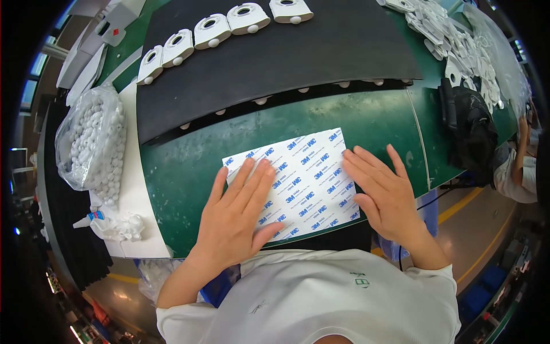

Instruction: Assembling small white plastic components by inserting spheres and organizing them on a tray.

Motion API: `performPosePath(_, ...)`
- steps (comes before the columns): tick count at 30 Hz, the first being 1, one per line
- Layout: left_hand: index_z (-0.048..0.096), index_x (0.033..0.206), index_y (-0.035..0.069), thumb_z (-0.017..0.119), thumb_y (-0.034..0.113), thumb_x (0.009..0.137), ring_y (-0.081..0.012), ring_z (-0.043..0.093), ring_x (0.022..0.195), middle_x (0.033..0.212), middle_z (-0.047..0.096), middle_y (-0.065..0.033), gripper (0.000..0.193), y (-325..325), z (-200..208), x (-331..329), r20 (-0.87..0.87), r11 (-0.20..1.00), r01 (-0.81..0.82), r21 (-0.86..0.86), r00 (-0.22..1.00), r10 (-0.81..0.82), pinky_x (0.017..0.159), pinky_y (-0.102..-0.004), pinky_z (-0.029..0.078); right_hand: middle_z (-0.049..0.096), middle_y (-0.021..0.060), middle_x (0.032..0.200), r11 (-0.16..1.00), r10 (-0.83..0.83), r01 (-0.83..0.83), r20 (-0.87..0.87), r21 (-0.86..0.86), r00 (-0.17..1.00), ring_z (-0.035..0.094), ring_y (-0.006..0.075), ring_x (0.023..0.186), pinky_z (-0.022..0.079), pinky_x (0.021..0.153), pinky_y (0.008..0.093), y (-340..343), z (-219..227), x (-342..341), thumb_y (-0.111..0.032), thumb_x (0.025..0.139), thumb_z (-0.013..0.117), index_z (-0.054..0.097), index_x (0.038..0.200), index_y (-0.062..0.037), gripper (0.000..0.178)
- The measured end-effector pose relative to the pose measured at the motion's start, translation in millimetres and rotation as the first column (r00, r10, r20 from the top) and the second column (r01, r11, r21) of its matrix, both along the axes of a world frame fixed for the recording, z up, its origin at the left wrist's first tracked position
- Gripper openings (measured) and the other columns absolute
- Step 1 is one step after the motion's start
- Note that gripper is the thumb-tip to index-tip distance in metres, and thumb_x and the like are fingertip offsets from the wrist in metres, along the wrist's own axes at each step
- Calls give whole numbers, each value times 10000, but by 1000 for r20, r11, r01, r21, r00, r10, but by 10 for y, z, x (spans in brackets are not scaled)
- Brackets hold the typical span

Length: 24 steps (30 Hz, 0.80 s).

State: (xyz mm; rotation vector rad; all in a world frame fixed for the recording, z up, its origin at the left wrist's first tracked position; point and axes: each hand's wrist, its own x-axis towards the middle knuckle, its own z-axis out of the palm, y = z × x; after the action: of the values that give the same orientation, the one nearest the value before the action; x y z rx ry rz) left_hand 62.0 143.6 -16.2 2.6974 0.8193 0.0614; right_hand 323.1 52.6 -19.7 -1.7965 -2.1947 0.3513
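A white sheet (312,192) with a repeated blue print lies on the green table in front of me, close to the near edge. My left hand (235,209) rests flat over its left side, fingers stretched out and pointing away from me. At the sheet's right edge is my right hand (384,192), fingers extended and thumb apart, the fingertips touching or very near the border. Neither hand grips anything. What lies under the left palm is hidden.
Beyond the sheet is a raised black board (275,63) carrying a row of white plastic parts (212,31). A clear bag of white balls (94,137) and a small glue bottle (89,219) sit left. Far right are piled white parts (452,46), a black mesh bag (472,123) and another person's arm (522,149).
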Motion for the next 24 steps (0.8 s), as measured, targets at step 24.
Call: performPosePath(24, 428, 1326, -15, 600, 497, 786, -351, 318, 1330, 1408, 380, -184, 764, -611, -163, 534, 165, 999, -5, 38, 986, -1, 1065, -495, 232, 558, 88, 878, 996, 63, -43, -265, 80, 962, 519, 256, 882, 433, 744, 336, 273, 87, 166, -82, 730, 704, 589, 993, -29, 292)
